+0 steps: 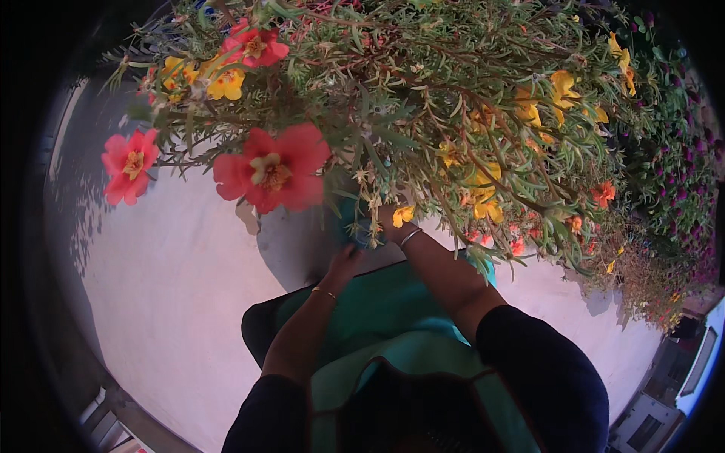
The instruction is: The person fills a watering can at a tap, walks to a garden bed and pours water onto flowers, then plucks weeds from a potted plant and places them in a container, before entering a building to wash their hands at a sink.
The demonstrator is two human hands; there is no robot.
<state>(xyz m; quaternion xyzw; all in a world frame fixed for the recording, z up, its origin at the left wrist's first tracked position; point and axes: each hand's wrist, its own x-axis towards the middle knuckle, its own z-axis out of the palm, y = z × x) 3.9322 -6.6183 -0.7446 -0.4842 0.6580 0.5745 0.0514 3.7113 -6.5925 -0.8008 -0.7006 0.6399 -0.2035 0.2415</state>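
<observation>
Both my arms reach forward beneath overhanging flower stems. My left hand [346, 261], with a thin gold bangle at its wrist, is somewhat blurred; its fingers look drawn together, and what they hold, if anything, is hidden. My right hand [388, 219], with a pale bangle, lies partly behind the stems, so its fingers cannot be seen. Between the hands is a blue thing [367, 232], mostly covered by leaves and too unclear to name. Just above hang narrow-leaved flowering plants [393, 113], with a large red flower [273, 171] and a small yellow flower [402, 216] close by.
Pale paving [181, 279] spreads below, shadowed at the left. More yellow flowers [483, 181] hang at the right, with a dark green bush of purple blooms [680, 166] beyond. A green garment [385, 302] covers my front. A white structure [649, 423] stands at the lower right.
</observation>
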